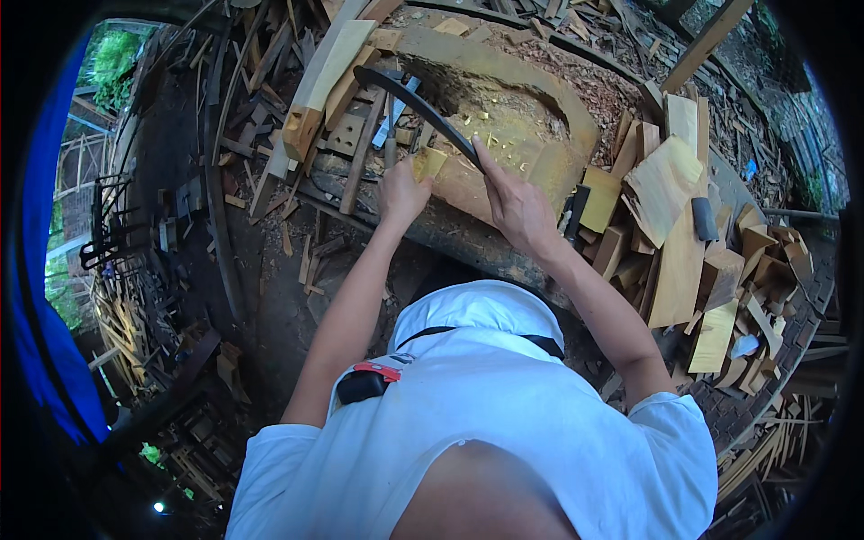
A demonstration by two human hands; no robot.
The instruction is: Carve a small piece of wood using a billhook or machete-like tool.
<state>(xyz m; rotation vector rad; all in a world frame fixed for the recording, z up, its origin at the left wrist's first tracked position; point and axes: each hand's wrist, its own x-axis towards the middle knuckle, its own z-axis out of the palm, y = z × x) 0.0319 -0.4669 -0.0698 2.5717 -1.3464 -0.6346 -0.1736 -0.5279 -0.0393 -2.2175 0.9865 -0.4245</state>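
Note:
My left hand is closed on a small pale wood piece above the near edge of a worn, hollowed wooden work block. My right hand grips the handle end of a long, dark curved blade, index finger along it; the blade angles up-left over the wood piece and block. Whether it touches the piece, I cannot tell. Pale shavings lie on the block. A slim upright tool and a blue-and-white strip lie left of the blade.
Long boards lean at the upper left. Piled offcuts and a dark grey cylindrical object crowd the right. Scrap wood covers ground at the back and left. A post slants at upper right. A blue tarp hangs far left.

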